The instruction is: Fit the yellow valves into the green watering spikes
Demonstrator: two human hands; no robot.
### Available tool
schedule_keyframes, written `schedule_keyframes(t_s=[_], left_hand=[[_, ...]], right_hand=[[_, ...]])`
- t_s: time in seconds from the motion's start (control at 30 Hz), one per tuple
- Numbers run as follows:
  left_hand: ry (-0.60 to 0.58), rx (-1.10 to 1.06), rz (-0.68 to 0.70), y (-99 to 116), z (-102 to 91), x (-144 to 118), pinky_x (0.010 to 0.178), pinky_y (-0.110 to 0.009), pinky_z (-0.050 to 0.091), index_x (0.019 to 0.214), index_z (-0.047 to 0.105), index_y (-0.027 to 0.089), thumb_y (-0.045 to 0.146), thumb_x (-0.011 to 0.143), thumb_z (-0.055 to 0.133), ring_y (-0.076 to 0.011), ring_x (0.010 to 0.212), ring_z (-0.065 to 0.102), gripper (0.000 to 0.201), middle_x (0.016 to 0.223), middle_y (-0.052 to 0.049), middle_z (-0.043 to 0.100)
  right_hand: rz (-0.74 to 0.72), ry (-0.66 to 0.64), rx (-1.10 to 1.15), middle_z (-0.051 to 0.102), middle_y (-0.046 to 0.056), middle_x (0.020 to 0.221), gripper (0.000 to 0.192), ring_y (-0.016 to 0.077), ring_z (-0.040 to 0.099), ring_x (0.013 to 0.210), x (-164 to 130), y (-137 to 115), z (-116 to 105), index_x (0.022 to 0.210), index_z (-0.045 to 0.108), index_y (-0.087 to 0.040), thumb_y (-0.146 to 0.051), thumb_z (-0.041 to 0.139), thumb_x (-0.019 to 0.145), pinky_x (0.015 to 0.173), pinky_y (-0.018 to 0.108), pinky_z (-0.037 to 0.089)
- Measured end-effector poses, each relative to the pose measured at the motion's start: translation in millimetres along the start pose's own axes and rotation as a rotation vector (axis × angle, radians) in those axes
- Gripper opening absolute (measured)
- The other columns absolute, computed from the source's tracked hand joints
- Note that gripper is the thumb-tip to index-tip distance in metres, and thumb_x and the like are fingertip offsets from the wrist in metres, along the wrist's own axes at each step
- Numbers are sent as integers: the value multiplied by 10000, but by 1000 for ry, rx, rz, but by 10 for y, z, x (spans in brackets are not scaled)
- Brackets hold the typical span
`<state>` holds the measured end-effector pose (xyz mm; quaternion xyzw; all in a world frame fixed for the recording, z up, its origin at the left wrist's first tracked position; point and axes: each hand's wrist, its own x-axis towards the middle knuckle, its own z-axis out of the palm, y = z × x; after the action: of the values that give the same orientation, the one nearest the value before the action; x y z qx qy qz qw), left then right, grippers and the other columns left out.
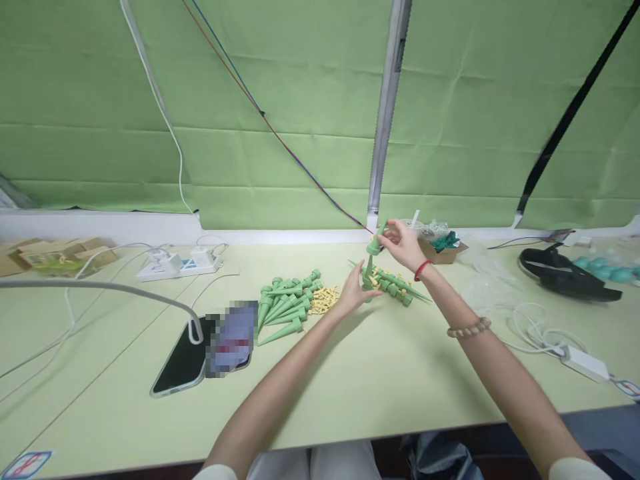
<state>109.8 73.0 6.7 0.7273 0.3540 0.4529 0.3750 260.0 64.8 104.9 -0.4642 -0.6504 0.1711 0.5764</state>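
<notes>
My right hand (404,244) is raised over the table, its fingers closed on a green plastic spike (374,247) with a wide collar. Just below it, my left hand (353,292) is closed around another green spike (369,272), standing roughly upright. The two spikes come close together; whether they touch I cannot tell. Left of my hands lies a heap of green spikes (286,303), beside a pile of small yellow pieces (324,300). Behind and right of my left hand, a group of green spikes with yellow pieces fitted (400,288) lies on the table, partly covered by my hand.
Two phones (183,363) (233,340) lie at the left, near a grey cable (125,288) and a power strip (180,265). A small cardboard box (443,253), a black case (565,275) and a white adapter (584,363) with coiled cable sit at the right.
</notes>
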Motion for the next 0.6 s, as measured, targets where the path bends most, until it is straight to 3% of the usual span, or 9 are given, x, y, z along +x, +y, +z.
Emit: schedule_keyframes(t_s=[0.1,0.17,0.3,0.43,0.6], left_hand=[[55,-3,-23,-207,229,-13,832,-343,436,1107,574,125,157,645,665,-205,955,568,473,1056,-113,623],[75,-10,-25,-228,283,-2,799,-319,445,1041,615,114,103,688,586,-171,860,580,355,982,-94,645],[97,-26,-6,-190,310,15,750,-284,452,1057,624,130,77,669,581,-141,771,575,394,921,-59,665],[102,-9,-7,-184,339,-13,694,-277,457,945,673,108,84,679,564,-153,715,583,288,822,-62,680],[107,-11,6,-133,311,-61,829,-322,447,1058,651,127,101,677,592,-212,908,615,386,1009,-86,684]], right_hand=[[34,-38,-39,617,31,729,320,171,610,700,-72,143,94,901,496,-194,-383,623,676,673,328,497],[56,-65,-97,620,42,730,264,174,609,686,-119,170,105,882,526,-190,-326,619,676,652,332,503],[58,-50,-186,638,58,736,200,179,614,675,-214,191,93,880,571,-182,-232,589,686,630,334,512],[118,-76,-193,656,54,720,176,182,624,667,-392,314,143,851,604,-183,-217,594,678,635,339,522],[155,-74,-167,668,90,768,250,200,640,688,-492,476,140,911,607,-148,-264,588,690,680,369,526]])
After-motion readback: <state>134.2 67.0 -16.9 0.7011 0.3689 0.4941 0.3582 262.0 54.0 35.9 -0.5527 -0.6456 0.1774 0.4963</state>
